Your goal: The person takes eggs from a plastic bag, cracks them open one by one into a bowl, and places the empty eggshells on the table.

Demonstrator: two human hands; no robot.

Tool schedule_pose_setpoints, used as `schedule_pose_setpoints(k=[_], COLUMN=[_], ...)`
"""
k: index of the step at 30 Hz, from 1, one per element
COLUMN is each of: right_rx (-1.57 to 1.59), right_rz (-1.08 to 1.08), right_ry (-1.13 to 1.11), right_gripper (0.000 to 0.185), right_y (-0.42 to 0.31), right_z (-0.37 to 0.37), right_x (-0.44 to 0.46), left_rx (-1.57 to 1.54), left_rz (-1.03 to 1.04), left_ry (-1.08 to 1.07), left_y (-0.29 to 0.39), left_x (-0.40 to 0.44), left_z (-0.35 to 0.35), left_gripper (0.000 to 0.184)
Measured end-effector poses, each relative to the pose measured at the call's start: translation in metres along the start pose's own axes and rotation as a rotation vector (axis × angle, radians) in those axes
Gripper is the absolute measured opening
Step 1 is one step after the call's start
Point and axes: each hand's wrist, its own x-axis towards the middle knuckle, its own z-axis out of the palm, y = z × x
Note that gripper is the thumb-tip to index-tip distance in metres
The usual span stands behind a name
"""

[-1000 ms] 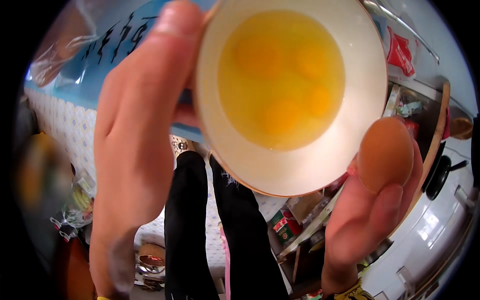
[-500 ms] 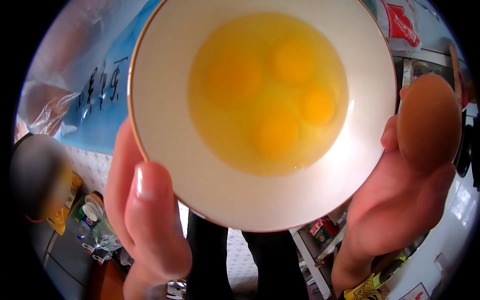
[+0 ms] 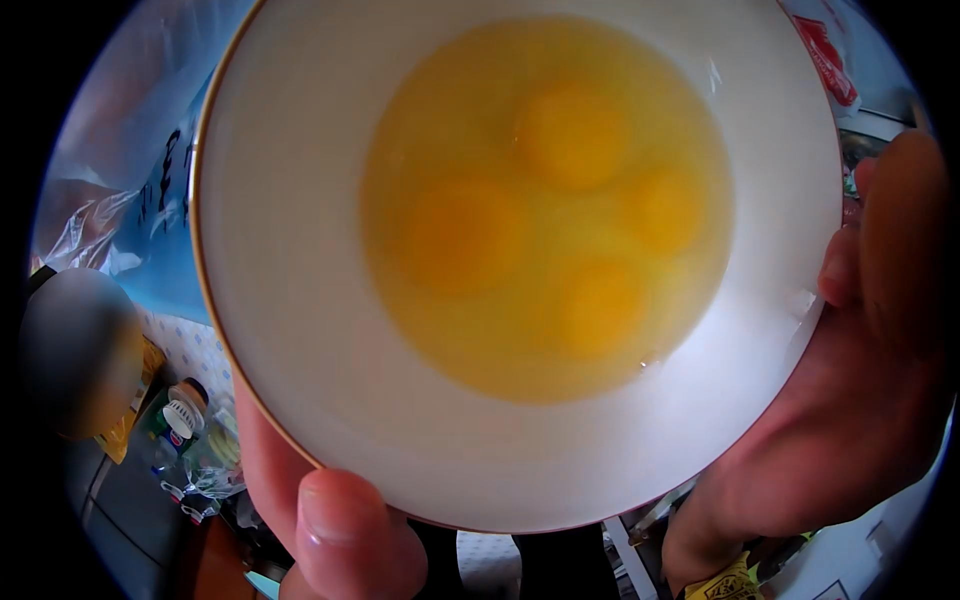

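Observation:
A white bowl (image 3: 290,250) with a thin gold rim fills most of the head view, close to the camera. Inside it, several yolks (image 3: 460,235) lie in clear egg white (image 3: 420,330). My left hand (image 3: 345,530) grips the bowl at its lower left, thumb on the rim and fingers underneath. At the right edge, my right hand (image 3: 800,450) is closed around a brown whole egg (image 3: 905,240), partly in dark shade. Its fingertips are at the bowl's right rim; whether they touch it I cannot tell.
A blue plastic bag (image 3: 165,240) with dark writing hangs at the left. Below it are a blurred round grey object (image 3: 80,350) and bottles with white caps (image 3: 183,418). A red-and-white bag (image 3: 830,60) is at the upper right; a yellow packet (image 3: 725,582) is low on the right.
The bowl has come nearer and looks larger, with its lower edge further down. The egg and right hand have shifted right and darkened. The yolks have moved slightly.

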Motion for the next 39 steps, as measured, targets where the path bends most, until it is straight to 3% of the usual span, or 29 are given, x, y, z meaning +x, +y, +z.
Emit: schedule_pose_setpoints(k=[3, 8, 20, 23, 26, 32, 36, 38, 39], right_rx=[0.005, 0.020, 0.026, 0.023, 0.018, 0.016, 0.016, 0.012, 0.011], right_rz=[0.004, 0.016, 0.002, 0.004, 0.003, -0.001, 0.004, 0.008, 0.008], right_ry=[-0.008, -0.027, -0.086, -0.103, -0.112, -0.119, -0.121, -0.119, -0.116], right_gripper=[0.058, 0.057, 0.054, 0.054, 0.053, 0.052, 0.051, 0.051, 0.051], right_y=[0.000, -0.002, -0.004, -0.004, -0.003, -0.006, -0.007, -0.008, -0.008], right_z=[-0.002, 0.005, 0.000, 0.000, 0.002, 0.003, 0.006, 0.006, 0.007], right_x=[0.001, 0.000, -0.005, -0.006, -0.006, -0.009, -0.011, -0.011, -0.011], left_rx=[0.044, 0.087, 0.139, 0.191, 0.345, 0.059, -0.103, 0.263, 0.262], left_rz=[0.040, 0.020, 0.057, 0.069, 0.076, 0.051, 0.043, 0.072, 0.072], left_ry=[-0.032, 0.193, 0.276, 0.250, 0.096, 0.263, 0.195, 0.147, 0.145], left_y=[-0.001, -0.005, -0.017, -0.014, -0.012, -0.012, -0.014, -0.013, -0.012], left_x=[-0.004, -0.001, 0.005, 0.004, 0.006, 0.002, -0.001, 0.003, 0.005], left_z=[-0.006, -0.002, 0.004, 0.003, -0.003, 0.005, -0.003, -0.003, -0.004], left_gripper=[0.057, 0.063, 0.067, 0.068, 0.067, 0.064, 0.064, 0.063, 0.063])
